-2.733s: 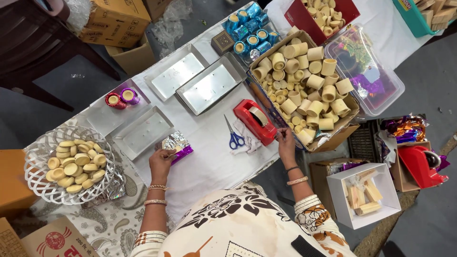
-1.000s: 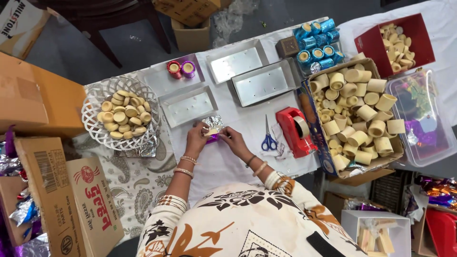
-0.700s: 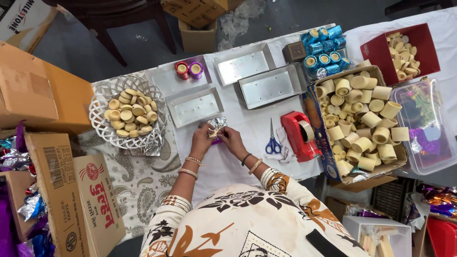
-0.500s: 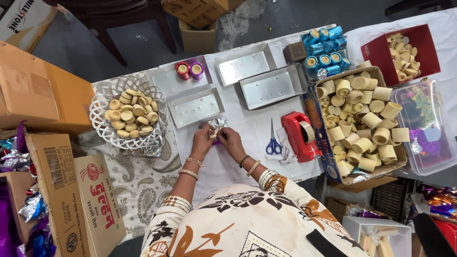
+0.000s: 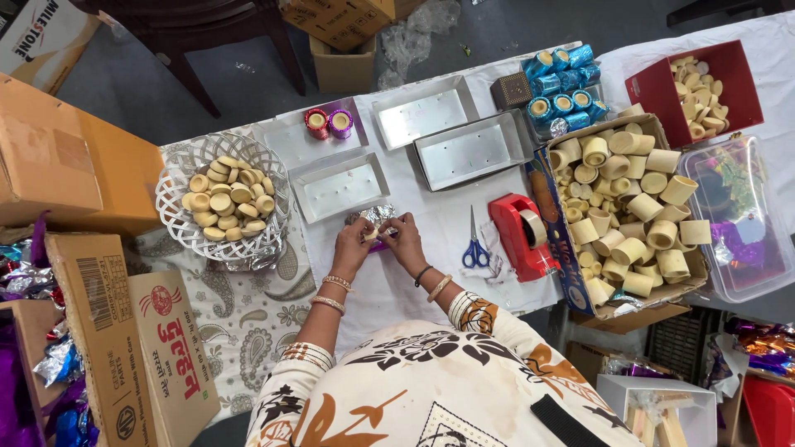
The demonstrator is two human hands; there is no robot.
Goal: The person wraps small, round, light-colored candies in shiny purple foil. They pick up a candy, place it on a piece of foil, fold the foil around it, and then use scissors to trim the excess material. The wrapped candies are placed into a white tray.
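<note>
Head view shows both hands together at the counter's (image 5: pixel 431 211) centre, the left hand (image 5: pixel 354 247) and right hand (image 5: pixel 403 240) pinching a crinkled silver foil wrapper (image 5: pixel 375 218) around a small cream cup (image 5: pixel 372 235). To wrap it well, the foil likely needs pressing evenly round the cup with fingertips, keeping it seated on the counter. At nine o'clock from the hands, a white lattice basket (image 5: pixel 178 228) holds round cream discs. At twelve o'clock lie three shallow metal trays (image 5: pixel 341 185), seemingly bare. At three o'clock a cardboard box (image 5: pixel 633 302) is heaped with plain cups, beyond blue-handled scissors (image 5: pixel 475 247) and a red tape dispenser (image 5: pixel 515 236). A red box (image 5: pixel 654 91) at two o'clock holds more pieces.
</note>
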